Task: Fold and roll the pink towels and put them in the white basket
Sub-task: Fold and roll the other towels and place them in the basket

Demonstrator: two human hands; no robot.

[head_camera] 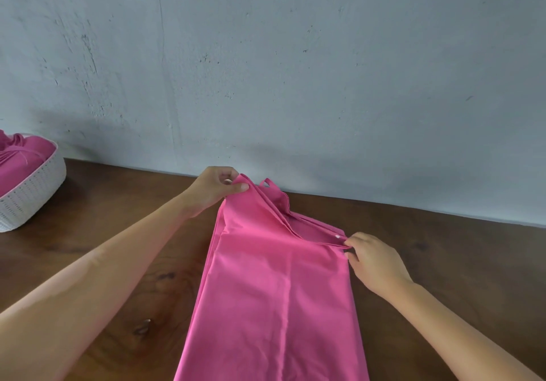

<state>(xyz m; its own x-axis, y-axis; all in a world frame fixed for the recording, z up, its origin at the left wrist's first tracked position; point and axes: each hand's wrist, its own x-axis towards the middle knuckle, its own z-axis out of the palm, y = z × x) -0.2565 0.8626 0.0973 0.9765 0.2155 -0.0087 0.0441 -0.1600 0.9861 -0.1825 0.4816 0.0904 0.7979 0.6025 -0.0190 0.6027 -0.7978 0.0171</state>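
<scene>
2 bare forearms (no sleeves, rings or watch visible).

towel on table — basket far left

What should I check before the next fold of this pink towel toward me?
1. Left hand grip on the far left corner of the pink towel: ok, thumb and fingers pinch it.
2. Right hand grip on the far right corner: ok, fingers pinch the edge.
3. Far edge even: not ok, layers bunch up beside the left hand.
4. Towel body flat on the wooden table: ok, only light creases.
5. Near end of towel: cannot tell, it runs out of view.
6. Room in the white basket: cannot tell, pink cloth already inside and it is partly cut off.
</scene>
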